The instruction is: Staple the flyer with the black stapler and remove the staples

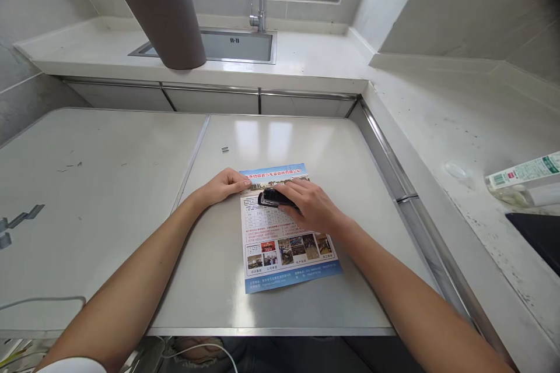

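The white counter point(196, 297) took up most of your view, two panels meeting at a seam, and you worked on the right one, between the seam and its right edge. Your printed sheet point(280, 265) lay there, nearer the front edge than the back one, well in from the corners, its blue footer toward you. Your right hand point(315, 204) rested over the sheet's upper half, its fingers and thumb closed around the stapler point(268, 197). Your left hand point(221, 186) was at the sheet's upper left edge, fingers curled together and the thumb on the paper; you couldn't tell from here whether it was pinching the sheet or just steadying it. The black stapler lay slantwise across the print, its nose pointing toward the left hand and sitting inside the paper's left edge. Far over by the counter's left edge were some grey strips point(27, 217), and two smaller strips point(224, 149) lay beyond the sheet, toward the back edge and just right of the seam. As for progress, you had the paper placed and the tool gripped, so the work looked under way rather than finished. No staple could be made out in the uncovered print; what lay beneath your right hand was hidden, so whatever was left there couldn't be judged.
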A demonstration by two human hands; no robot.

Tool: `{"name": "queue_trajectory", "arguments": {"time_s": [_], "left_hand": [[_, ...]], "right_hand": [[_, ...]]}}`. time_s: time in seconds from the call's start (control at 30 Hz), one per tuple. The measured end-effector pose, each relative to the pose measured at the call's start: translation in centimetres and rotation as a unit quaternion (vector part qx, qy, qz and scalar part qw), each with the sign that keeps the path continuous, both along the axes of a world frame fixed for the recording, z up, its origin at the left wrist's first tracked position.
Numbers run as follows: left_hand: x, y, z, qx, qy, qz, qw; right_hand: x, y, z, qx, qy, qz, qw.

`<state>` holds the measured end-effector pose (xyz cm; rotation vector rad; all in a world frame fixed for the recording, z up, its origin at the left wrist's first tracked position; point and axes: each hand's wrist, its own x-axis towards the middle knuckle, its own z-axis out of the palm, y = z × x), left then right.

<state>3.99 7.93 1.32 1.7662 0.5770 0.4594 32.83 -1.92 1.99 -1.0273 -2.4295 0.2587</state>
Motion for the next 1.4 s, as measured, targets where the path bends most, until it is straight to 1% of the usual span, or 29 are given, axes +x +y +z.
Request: {"name": "queue_trajectory", "arguments": {"time_s": [0.07, 0.13, 0.2, 0.27, 0.3, 0.33, 0.4, 0.5, 0.63, 0.73, 0.8, 0.9, 1.0, 1.07, 1.13, 1.27, 1.33, 1.4], "left_hand": [[0.1, 0.0, 0.0, 0.016, 0.002, 0.008, 1.0], [0.2, 0.0, -0.1, 0.044, -0.004, 0.034, 0.998], [0.4, 0.0, -0.1, 0.09, -0.002, 0.093, 0.992], [0.7, -0.1, -0.2, 0.151, 0.018, 0.16, 0.975], [0.9, -0.2, -0.3, 0.185, 0.034, 0.177, 0.966], [1.1, -0.2, -0.4, 0.22, 0.053, 0.178, 0.958], [1.3, -0.2, -0.8, 0.284, 0.093, 0.146, 0.943], [1.5, 0.0, -1.4, 0.341, 0.143, 0.105, 0.923], [1.6, 0.0, -1.8, 0.36, 0.164, 0.098, 0.913], [1.7, 0.0, -1.8, 0.367, 0.171, 0.094, 0.909], [1.7, -0.1, -1.7, 0.367, 0.178, 0.094, 0.908], [1.7, -0.3, -1.6, 0.365, 0.187, 0.095, 0.907], [1.8, -0.4, -1.5, 0.362, 0.193, 0.095, 0.907], [1.8, -0.4, -1.5, 0.36, 0.193, 0.097, 0.908], [1.8, -0.3, -1.5, 0.353, 0.187, 0.102, 0.911], [1.6, 0.2, -1.5, 0.323, 0.152, 0.105, 0.928], [1.5, 0.5, -1.6, 0.315, 0.138, 0.106, 0.933], [1.4, 0.6, -1.7, 0.313, 0.133, 0.111, 0.934]], "right_hand": [[0.0, -0.1, -0.1, -0.022, -0.001, -0.015, 1.0], [0.0, -0.3, -0.2, -0.039, -0.006, -0.031, 0.999], [0.0, -0.3, -0.3, -0.043, -0.006, -0.038, 0.998], [0.1, -0.3, -0.4, -0.038, 0.0, -0.037, 0.999], [0.1, -0.3, -0.4, -0.035, 0.004, -0.035, 0.999], [0.1, -0.2, -0.4, -0.032, 0.007, -0.033, 0.999], [0.1, -0.1, -0.4, -0.025, 0.008, -0.028, 0.999], [0.0, 0.0, -0.4, -0.009, -0.003, -0.017, 1.0], [-0.2, 0.1, -0.5, -0.008, -0.018, -0.013, 1.0], [0.2, 0.5, -0.5, -0.037, 0.014, -0.008, 0.999], [1.2, 1.0, -0.4, -0.079, 0.073, 0.012, 0.994], [3.3, 2.1, -0.3, -0.178, 0.149, 0.048, 0.971], [5.1, 2.8, -0.3, -0.267, 0.165, 0.075, 0.947], [5.6, 2.9, -0.4, -0.299, 0.161, 0.088, 0.936], [5.8, 2.9, -0.3, -0.318, 0.148, 0.095, 0.932], [5.7, 2.7, -0.1, -0.342, 0.113, 0.085, 0.929], [5.7, 2.6, 0.1, -0.338, 0.108, 0.082, 0.931], [5.5, 2.6, 0.1, -0.317, 0.125, 0.064, 0.938]]}}
